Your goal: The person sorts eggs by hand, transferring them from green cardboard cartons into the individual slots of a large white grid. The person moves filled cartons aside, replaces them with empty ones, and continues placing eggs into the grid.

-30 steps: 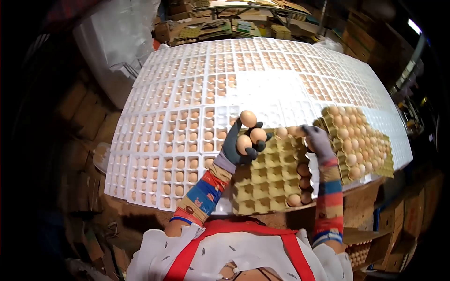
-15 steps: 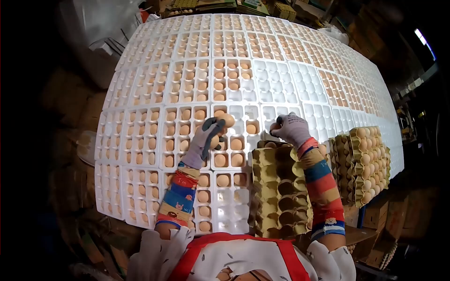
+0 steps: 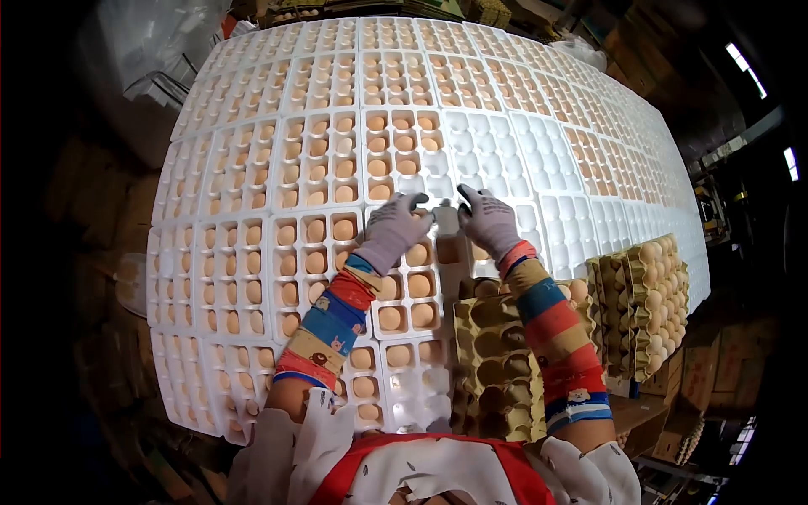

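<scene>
My left hand point(image 3: 400, 227), in a grey-white glove with dark fingertips, is over the upper part of a partly filled white egg tray point(image 3: 407, 334). Its thumb and forefinger are apart, with no egg visible between them. Close by on the right, my right hand point(image 3: 488, 223), gloved the same way, reaches over the neighbouring white tray point(image 3: 528, 220), its fingers also apart. The palms hide the pockets beneath them. Brown eggs point(image 3: 391, 317) sit in the near tray below my left hand. A yellowish pulp carton point(image 3: 498, 370) lies under my right forearm.
White trays cover the table, many holding brown eggs. Beyond my hands are white trays with empty pockets point(image 3: 488, 147). Upright pulp cartons loaded with eggs point(image 3: 661, 303) stand at the right. Plastic sheeting point(image 3: 139, 59) hangs at the far left.
My left hand has moved right and slightly up, and the eggs it held no longer show in it. My right hand has shifted left, its fingers now spread. The camera view has shifted too.
</scene>
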Tool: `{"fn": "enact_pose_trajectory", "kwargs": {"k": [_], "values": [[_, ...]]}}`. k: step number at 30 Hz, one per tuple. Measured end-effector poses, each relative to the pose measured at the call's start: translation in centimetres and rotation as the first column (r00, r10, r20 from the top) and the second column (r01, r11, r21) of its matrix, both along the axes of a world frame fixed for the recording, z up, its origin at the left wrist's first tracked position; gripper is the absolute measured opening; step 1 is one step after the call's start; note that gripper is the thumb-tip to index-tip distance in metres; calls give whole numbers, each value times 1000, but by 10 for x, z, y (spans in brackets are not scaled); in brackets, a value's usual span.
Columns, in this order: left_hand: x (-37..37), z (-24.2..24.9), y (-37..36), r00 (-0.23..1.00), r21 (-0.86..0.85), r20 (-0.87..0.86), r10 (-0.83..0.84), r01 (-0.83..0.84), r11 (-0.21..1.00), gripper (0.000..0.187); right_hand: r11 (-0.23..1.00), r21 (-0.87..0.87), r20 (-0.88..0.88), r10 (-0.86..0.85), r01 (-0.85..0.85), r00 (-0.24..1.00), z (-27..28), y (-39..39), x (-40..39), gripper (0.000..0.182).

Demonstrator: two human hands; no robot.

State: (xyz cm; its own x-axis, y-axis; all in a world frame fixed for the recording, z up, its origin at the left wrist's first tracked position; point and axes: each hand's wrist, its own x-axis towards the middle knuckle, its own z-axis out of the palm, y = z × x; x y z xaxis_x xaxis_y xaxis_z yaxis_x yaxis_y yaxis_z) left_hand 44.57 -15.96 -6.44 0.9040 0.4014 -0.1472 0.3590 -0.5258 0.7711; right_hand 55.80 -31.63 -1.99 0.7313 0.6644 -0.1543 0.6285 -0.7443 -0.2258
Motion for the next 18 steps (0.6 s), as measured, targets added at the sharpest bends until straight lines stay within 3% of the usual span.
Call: {"fn": "enact_pose_trajectory", "kwargs": {"k": [3,4,7,9,10,12,13,14,16,17,18], "values": [[4,-12,28,963,-508,200,181,-56,859,39,984,-84,184,172,-159,968,-19,29,-18,48],[7,-14,36,937,-652,241,253,-36,757,38,977,-119,261,205,-179,943,-24,35,-23,47],[20,-14,41,850,-943,246,465,98,319,37,994,-24,190,112,-109,975,-7,34,-33,50],[35,-9,28,842,-622,367,395,-93,777,31,981,196,116,-22,-1,993,19,6,-35,46],[43,-11,21,845,-382,427,322,-154,911,27,956,291,69,-56,34,996,36,-20,-36,45],[57,-42,28,915,93,403,32,-75,993,32,870,484,46,-135,96,990,63,-85,-36,43],[52,-26,20,988,338,150,-44,-10,941,35,829,522,-28,-218,201,975,84,-119,-42,41],[56,-35,16,988,411,152,-41,-25,911,37,775,558,-105,-287,296,952,101,-156,-49,40],[50,-21,-10,898,503,436,-50,-197,842,39,699,662,-62,-309,271,949,101,-245,-51,33],[43,-6,-26,854,387,512,-98,-128,913,41,611,627,-297,-386,483,873,118,-274,-71,31],[35,12,-46,816,257,548,-185,46,965,41,494,544,-515,-442,679,734,134,-303,-93,28]]}}
